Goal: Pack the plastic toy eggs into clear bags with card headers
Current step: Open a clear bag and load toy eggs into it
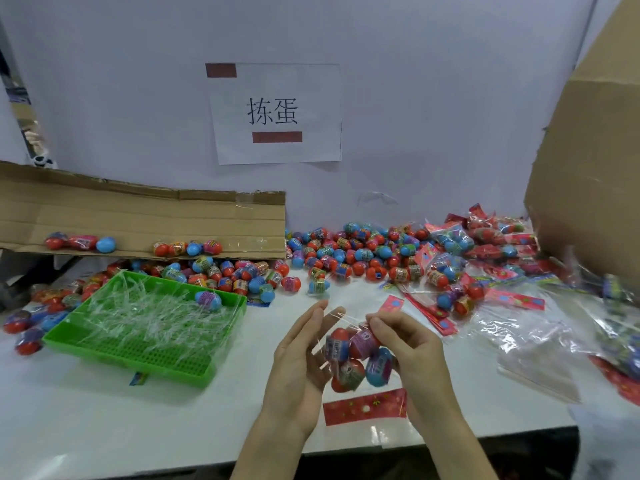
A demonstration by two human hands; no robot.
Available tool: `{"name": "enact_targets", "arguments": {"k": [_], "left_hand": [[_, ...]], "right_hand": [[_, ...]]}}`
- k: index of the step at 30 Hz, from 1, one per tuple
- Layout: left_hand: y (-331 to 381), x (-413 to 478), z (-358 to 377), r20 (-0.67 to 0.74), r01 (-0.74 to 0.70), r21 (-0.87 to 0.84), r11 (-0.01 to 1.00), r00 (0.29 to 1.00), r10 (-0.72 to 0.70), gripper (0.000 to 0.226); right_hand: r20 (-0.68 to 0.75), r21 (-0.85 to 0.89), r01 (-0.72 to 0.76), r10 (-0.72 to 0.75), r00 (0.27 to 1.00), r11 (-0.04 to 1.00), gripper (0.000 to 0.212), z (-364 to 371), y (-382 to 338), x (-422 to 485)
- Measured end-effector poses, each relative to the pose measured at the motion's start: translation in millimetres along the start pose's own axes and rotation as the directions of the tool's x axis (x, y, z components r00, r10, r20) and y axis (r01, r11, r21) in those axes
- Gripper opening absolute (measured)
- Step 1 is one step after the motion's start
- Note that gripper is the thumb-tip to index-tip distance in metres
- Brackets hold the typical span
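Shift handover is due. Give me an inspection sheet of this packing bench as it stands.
Surface: white table, crowded at the back.
Job's things: clear bag of eggs between both hands, red card header hanging below; loose eggs piled behind; packed bags far right; empty bags nearby.
Clutter: green tray holding clear plastic strips and one egg; cardboard flap carrying several eggs.
Hands: left hand open beside the bag; right hand pinches its top.
Cables: nothing seen.
Surroundings: white wall, paper sign, cardboard box.
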State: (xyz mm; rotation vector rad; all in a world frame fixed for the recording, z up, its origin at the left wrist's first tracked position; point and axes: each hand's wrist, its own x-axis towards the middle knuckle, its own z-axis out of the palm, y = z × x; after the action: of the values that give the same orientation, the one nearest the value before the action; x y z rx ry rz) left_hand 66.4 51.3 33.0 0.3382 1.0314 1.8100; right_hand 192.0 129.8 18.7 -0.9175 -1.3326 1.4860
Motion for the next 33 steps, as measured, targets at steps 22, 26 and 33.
{"name": "enact_targets", "arguments": {"k": [22, 26, 33], "left_hand": [[49, 22, 22, 0.271, 0.048, -0.109, 0.993, 0.962, -0.017, 0.029], [71, 32, 29, 0.367, 0.070, -0.156, 0.985, 0.930, -0.008, 0.032], [93, 44, 36, 0.492, -0.007, -0.168, 0.986, 0.866, 0.090, 0.042]], "right_hand": [[0.205, 0.163, 0.125, -0.158, 0.966, 0.979, 0.016, 27, -70, 30], [0.214, 0.241, 0.138, -0.191, 0.958, 0.961, 0.016, 38, -88, 48], [0.161, 0.332, 0.159, -0.223, 0.961, 0.930, 0.040, 60, -109, 75]]}}
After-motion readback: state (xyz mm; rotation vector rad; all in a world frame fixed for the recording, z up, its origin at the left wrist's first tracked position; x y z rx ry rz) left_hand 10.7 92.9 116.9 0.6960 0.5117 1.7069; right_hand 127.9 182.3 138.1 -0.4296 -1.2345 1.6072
